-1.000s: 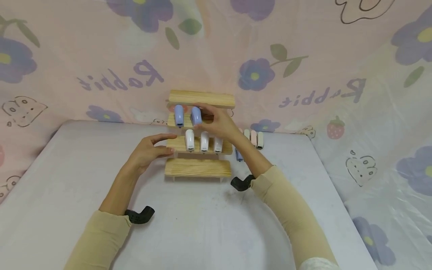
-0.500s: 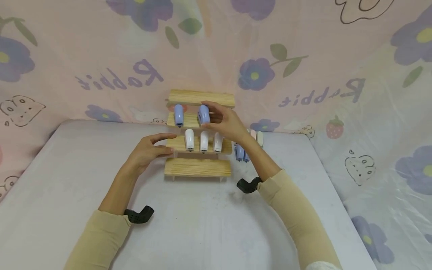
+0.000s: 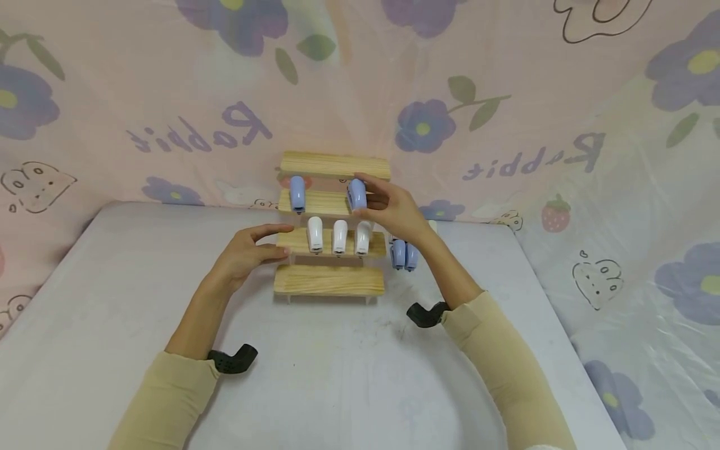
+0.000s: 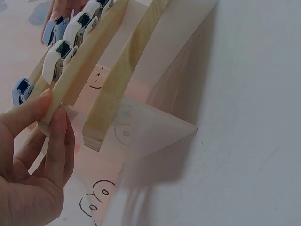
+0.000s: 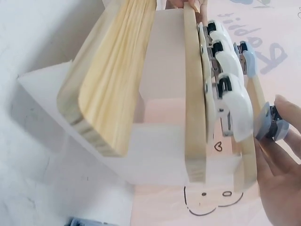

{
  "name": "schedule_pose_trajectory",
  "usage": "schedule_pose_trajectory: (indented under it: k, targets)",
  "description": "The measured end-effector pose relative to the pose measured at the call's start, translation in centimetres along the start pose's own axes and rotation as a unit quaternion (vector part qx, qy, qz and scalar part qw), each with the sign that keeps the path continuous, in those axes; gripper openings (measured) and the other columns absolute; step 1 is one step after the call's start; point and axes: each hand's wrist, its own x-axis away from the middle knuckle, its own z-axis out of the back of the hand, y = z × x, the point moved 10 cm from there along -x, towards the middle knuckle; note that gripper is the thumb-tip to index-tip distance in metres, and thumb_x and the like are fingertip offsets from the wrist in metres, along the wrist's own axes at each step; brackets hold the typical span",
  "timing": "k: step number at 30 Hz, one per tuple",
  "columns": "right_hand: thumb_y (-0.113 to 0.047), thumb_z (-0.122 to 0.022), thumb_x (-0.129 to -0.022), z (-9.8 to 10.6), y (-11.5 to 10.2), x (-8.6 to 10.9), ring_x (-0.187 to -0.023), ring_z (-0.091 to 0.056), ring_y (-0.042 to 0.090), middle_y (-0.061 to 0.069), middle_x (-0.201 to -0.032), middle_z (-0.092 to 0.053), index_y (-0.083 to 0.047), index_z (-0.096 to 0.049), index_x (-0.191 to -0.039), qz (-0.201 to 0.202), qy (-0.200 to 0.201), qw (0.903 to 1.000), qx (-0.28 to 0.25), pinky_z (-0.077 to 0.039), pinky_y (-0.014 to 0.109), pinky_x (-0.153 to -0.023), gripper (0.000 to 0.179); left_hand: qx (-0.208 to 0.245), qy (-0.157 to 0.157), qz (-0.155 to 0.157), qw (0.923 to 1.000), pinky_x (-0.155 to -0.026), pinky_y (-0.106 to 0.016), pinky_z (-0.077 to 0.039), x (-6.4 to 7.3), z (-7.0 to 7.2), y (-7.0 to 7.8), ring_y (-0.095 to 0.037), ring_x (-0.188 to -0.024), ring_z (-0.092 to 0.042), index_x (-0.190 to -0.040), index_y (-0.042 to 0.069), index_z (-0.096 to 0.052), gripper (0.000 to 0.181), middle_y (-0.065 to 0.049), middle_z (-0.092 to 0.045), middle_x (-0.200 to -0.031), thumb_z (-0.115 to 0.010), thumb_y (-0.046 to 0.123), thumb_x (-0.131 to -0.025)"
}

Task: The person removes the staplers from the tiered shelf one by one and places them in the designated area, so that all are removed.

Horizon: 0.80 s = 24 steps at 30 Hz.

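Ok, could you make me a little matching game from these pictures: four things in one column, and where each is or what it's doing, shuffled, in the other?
Things:
1. Left hand
2. Right hand
3. White staplers
4. Two neighbouring blue staplers

Places and states:
A. in a row of three
B. on the table, to the right of the stand
C. pinching the left end of a wooden shelf
D. holding a single blue stapler

Pairs: 1-C, 2-D, 3-A, 4-B
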Motion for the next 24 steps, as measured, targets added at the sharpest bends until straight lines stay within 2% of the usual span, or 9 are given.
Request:
schedule_pose_trajectory:
  k: [12,20,24]
  targets:
    - [-0.01,-0.078,-0.086,2.2,0.6,1.4,-0.121,-0.059,0.028,0.012,-0.137,-0.056,-0.017,-0.048,-0.148,0.002,0.027,0.9995,-0.016,-0.049,0.034,-0.1,0.069,-0.004,0.006,-0.003,1.0,-0.089,-0.022,-0.051,0.0,-0.1,0.2,-0.015,-0.105,-0.062,-0.141,0.008,-0.056,0.055,-0.011,-0.034,-0.156,-0.075,0.008,-0.089]
    - [-0.009,-0.078,-0.087,3.7,1.0,2.3,-0.124,-0.056,0.03,0.014,-0.139,-0.053,-0.015,-0.046,-0.149,-0.007,0.035,0.9992,-0.019,-0.048,0.036,-0.1,0.07,-0.02,0.005,-0.009,0.9998,-0.1,-0.032,-0.045,0.2,-0.1,0.4,-0.013,-0.103,-0.065,-0.141,0.01,-0.056,0.058,-0.012,-0.033,-0.156,-0.077,0.013,-0.088]
    - [-0.007,-0.077,-0.087,4.3,1.3,2.9,-0.125,-0.055,0.032,0.016,-0.14,-0.052,-0.013,-0.046,-0.149,-0.008,0.039,0.9991,-0.018,-0.048,0.036,-0.101,0.07,-0.024,0.001,-0.015,0.9996,-0.101,-0.035,-0.043,0.3,-0.2,0.6,-0.014,-0.105,-0.064,-0.142,0.01,-0.055,0.059,-0.013,-0.038,-0.153,-0.078,0.015,-0.088]
